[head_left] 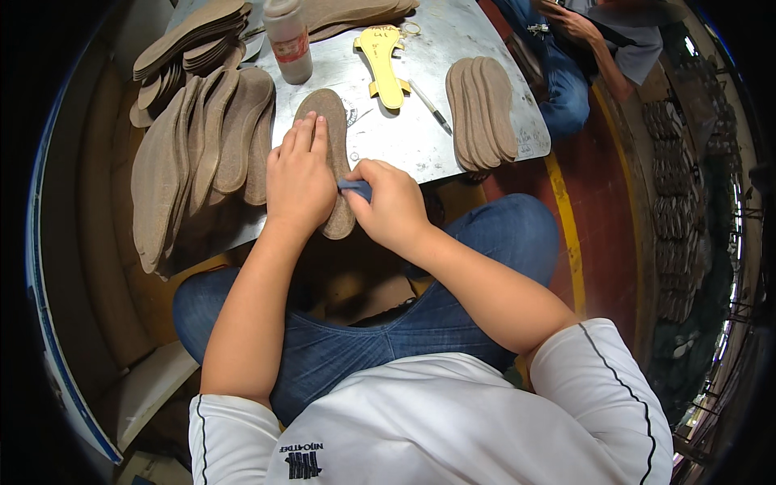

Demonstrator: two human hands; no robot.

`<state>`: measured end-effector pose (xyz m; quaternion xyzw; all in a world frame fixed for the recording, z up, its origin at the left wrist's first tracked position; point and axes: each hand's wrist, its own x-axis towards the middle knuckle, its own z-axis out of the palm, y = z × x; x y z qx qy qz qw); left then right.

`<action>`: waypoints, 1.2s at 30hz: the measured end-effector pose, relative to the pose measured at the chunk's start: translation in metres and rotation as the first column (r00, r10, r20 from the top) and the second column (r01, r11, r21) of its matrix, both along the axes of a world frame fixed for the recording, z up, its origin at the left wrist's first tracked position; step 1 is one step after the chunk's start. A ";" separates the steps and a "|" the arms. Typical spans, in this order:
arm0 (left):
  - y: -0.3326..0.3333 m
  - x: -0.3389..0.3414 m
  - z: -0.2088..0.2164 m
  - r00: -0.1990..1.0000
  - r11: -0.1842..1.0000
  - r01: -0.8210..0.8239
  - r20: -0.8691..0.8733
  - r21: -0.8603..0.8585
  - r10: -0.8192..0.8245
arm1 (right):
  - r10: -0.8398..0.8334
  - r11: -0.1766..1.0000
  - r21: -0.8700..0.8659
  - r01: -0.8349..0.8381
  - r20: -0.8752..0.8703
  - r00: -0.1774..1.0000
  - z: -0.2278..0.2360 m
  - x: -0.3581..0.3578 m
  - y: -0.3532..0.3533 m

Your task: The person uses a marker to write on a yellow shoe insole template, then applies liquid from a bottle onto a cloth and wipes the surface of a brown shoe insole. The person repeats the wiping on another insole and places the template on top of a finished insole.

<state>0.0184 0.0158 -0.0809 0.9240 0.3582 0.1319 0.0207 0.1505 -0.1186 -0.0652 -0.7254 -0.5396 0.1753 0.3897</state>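
Note:
A brown, speckled insole [325,103] lies lengthwise on the metal table [416,149], its near end reaching past the front edge. My left hand [297,182] rests flat on its middle, fingers stretched toward the far end and hiding part of it. Against the insole's right edge, my right hand [392,202] pinches a small blue-grey piece [356,189]; most of that piece is covered by the fingers, and its material cannot be made out. Beyond the hands lies a yellow sole-shaped template [381,65] with side tabs and handwriting, with a pen [430,107] to its right.
Several insoles [234,133] lean in overlapping rows at the left, with more piles [190,36] behind. A bottle [288,44] stands at the back. Another insole stack [482,113] sits near the right table edge. A person in jeans [566,93] sits beyond the far right corner.

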 end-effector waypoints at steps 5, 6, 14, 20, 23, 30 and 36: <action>0.002 -0.001 -0.005 1.000 1.000 0.002 0.022 0.022 -0.002 | 0.136 0.991 -0.017 -0.135 0.017 0.991 0.003 0.002 -0.019; 0.002 -0.001 -0.006 0.999 0.999 0.003 0.032 0.034 -0.004 | 0.127 0.991 -0.036 -0.126 0.057 0.990 0.003 0.003 -0.016; 0.001 -0.002 -0.004 0.999 1.000 -0.002 0.033 0.023 0.001 | 0.023 1.000 0.003 -0.024 0.149 0.989 0.004 -0.003 0.012; 0.001 -0.001 -0.006 0.999 0.999 -0.020 0.048 0.026 0.018 | 0.057 0.997 -0.064 -0.048 0.158 0.986 0.000 0.004 0.006; -0.003 -0.002 -0.007 0.998 1.000 -0.015 0.056 0.017 0.014 | -0.015 1.000 0.005 0.014 0.185 0.983 -0.001 0.000 0.024; 0.000 -0.001 -0.008 0.997 1.000 -0.022 0.071 0.021 0.021 | 0.039 0.990 -0.138 -0.018 0.152 0.988 0.011 -0.005 -0.006; 0.000 -0.003 -0.007 0.998 0.999 -0.008 0.056 0.039 0.006 | -0.031 0.996 -0.078 0.042 0.138 0.990 0.004 -0.009 0.011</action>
